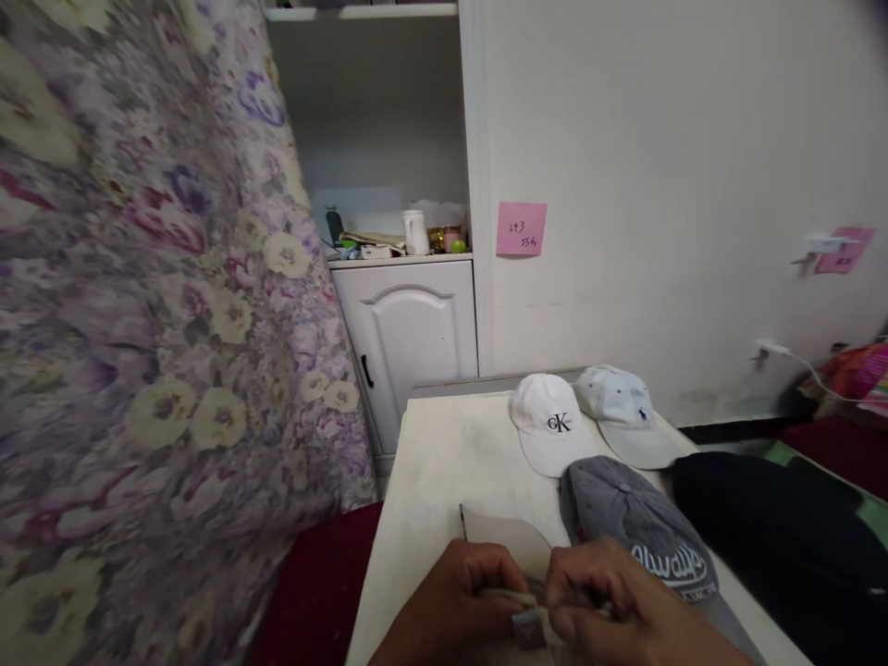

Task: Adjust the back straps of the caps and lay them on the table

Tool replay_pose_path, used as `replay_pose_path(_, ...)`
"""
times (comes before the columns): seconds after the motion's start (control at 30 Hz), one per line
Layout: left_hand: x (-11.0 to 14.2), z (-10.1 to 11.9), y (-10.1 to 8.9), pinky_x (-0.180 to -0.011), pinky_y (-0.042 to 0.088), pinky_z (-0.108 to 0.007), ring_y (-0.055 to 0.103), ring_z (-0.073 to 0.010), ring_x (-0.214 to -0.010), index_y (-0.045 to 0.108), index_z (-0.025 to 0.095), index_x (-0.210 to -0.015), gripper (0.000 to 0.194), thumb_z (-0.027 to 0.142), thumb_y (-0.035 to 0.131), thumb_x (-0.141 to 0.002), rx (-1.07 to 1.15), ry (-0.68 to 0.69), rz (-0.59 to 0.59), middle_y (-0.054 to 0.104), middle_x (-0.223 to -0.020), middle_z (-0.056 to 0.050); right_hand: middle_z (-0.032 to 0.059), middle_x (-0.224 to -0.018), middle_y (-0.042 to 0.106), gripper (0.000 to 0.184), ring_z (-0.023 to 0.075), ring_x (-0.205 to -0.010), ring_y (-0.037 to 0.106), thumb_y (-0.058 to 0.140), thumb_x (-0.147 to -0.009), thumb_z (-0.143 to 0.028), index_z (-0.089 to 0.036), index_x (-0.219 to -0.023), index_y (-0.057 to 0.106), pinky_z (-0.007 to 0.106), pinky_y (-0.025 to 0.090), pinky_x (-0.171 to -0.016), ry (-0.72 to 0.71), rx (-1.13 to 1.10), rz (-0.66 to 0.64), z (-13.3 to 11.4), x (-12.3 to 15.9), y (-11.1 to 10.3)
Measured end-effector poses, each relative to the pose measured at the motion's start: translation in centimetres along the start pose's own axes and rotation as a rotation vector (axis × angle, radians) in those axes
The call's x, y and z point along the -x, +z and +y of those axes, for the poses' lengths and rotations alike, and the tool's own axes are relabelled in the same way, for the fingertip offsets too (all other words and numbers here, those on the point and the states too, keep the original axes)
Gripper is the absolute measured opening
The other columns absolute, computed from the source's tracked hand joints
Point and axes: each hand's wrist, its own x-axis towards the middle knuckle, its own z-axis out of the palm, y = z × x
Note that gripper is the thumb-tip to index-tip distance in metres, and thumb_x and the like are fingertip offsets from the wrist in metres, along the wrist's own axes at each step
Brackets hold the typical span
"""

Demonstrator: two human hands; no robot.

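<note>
Low in the head view, a beige cap (pixel 511 538) lies at the near part of the cream table (pixel 444 453), its curved brim pointing away from me. My left hand (pixel 466 597) is closed on the cap's near edge, thumb and fingers pinching the fabric. Close beside it, my right hand (pixel 607 592) pinches the same edge. A small greyish tab (pixel 529 629) shows between the hands; I cannot tell if it is a label or a buckle. Just right of my right hand sits a grey cap (pixel 628 504) with white lettering, partly covered by that hand.
Farther back on the table are a white cap (pixel 551 421) and a pale blue cap (pixel 621 407). A dark, rounded item (pixel 770 527) borders the table's right side. A floral curtain (pixel 173 324) hangs at left, above a dark red seat (pixel 315 583). A cabinet (pixel 416 333) stands behind.
</note>
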Motion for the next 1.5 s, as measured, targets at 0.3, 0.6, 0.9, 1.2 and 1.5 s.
replay_pose_path(0.3, 0.0, -0.1, 0.0, -0.054, 0.032, -0.022, 0.044, -0.0075, -0.052, 0.069, 0.016, -0.063, 0.011, 0.023, 0.078, -0.061, -0.001, 0.007, -0.015, 0.058, -0.054, 0.006, -0.0054, -0.06, 0.042, 0.006, 0.0137, -0.061, 0.038, 0.057, -0.074, -0.025, -0.023, -0.069, 0.057, 0.029, 0.027, -0.057, 0.018, -0.008, -0.071, -0.6, -0.5, 0.0)
replay_pose_path(0.6, 0.3, 0.2, 0.0, -0.056, 0.034, -0.022, 0.042, -0.0071, -0.053, 0.071, 0.016, -0.065, 0.012, 0.025, 0.079, -0.064, -0.027, -0.005, -0.031, 0.056, -0.055, 0.007, -0.0034, -0.067, 0.048, 0.006, 0.0161, -0.069, 0.044, 0.057, -0.076, -0.025, -0.022, -0.07, 0.058, 0.03, 0.033, -0.064, 0.033, 0.048, -0.075, -1.4, -0.2, -0.2)
replay_pose_path(0.9, 0.2, 0.2, 0.0, -0.057, 0.034, -0.022, 0.044, -0.0081, -0.055, 0.072, 0.016, -0.065, 0.015, 0.026, 0.081, -0.061, 0.019, -0.011, -0.037, 0.058, -0.057, 0.005, -0.0038, -0.066, 0.048, 0.006, 0.0152, -0.07, 0.045, 0.058, -0.076, -0.022, -0.022, -0.07, 0.057, 0.028, 0.032, -0.062, 0.018, 0.028, -0.133, -0.8, -0.7, -0.3)
replay_pose_path(1.2, 0.2, 0.2, -0.1, -0.055, 0.03, -0.023, 0.042, -0.0079, -0.054, 0.07, 0.015, -0.063, 0.015, 0.027, 0.079, -0.063, 0.005, 0.019, -0.02, 0.056, -0.055, 0.005, -0.0033, -0.069, 0.05, 0.02, 0.015, -0.068, 0.045, 0.062, -0.082, -0.036, -0.02, -0.073, 0.056, 0.029, 0.035, -0.064, -0.032, -0.075, -0.097, -0.9, -1.1, -0.1)
replay_pose_path(1.5, -0.1, -0.1, -0.1, -0.055, 0.033, -0.023, 0.044, -0.0079, -0.051, 0.072, 0.016, -0.06, 0.007, 0.018, 0.077, -0.056, 0.04, -0.015, -0.003, 0.059, -0.053, 0.005, -0.0035, -0.066, 0.056, 0.021, 0.0128, -0.064, 0.049, 0.067, -0.085, -0.038, -0.018, -0.079, 0.065, 0.026, 0.035, -0.061, -0.05, -0.218, -0.15, 1.0, -1.1, 0.0)
